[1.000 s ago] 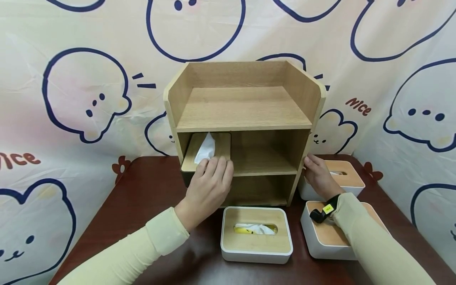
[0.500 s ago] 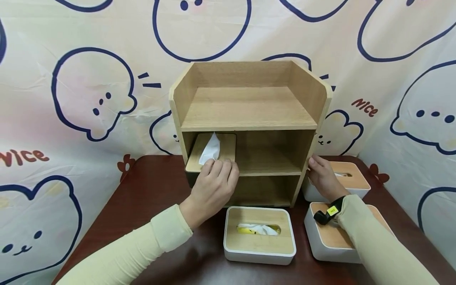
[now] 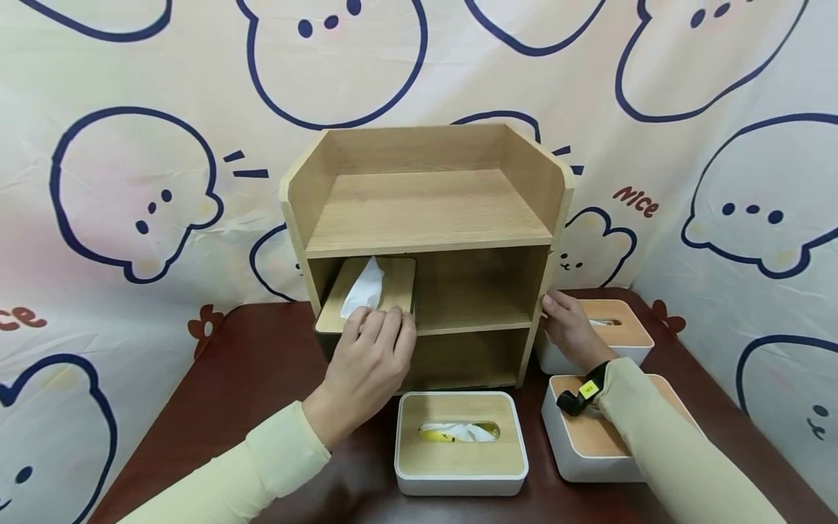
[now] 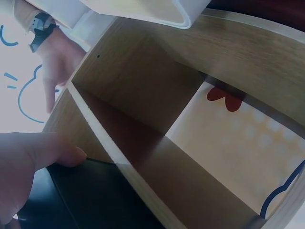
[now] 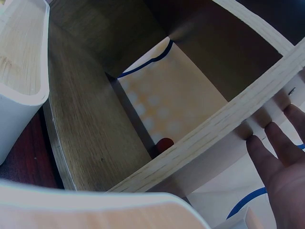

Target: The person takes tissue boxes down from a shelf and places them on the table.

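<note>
A black tissue box (image 3: 398, 282) with a light wooden lid and a white tissue sticking out stands at the left of the wooden shelf unit's (image 3: 428, 211) middle level. Its front end juts past the shelf edge. My left hand (image 3: 366, 364) grips that front end near the right corner, fingers over the lid. In the left wrist view the thumb (image 4: 66, 151) lies against the dark box wall. My right hand (image 3: 572, 327) touches the unit's outer right side; in the right wrist view its straight fingers (image 5: 281, 143) press fingertips against the panel.
A white tissue box (image 3: 461, 462) with a wooden lid stands before the unit on the dark red table (image 3: 262, 378). Two more white boxes stand right, one behind (image 3: 628, 331) and one in front (image 3: 589, 455) under the right forearm. A patterned cloth (image 3: 196, 58) hangs behind.
The head view has shifted, so everything lies lower and further left in it than half a second ago. Both hands keep their hold and place at the box and the side panel.
</note>
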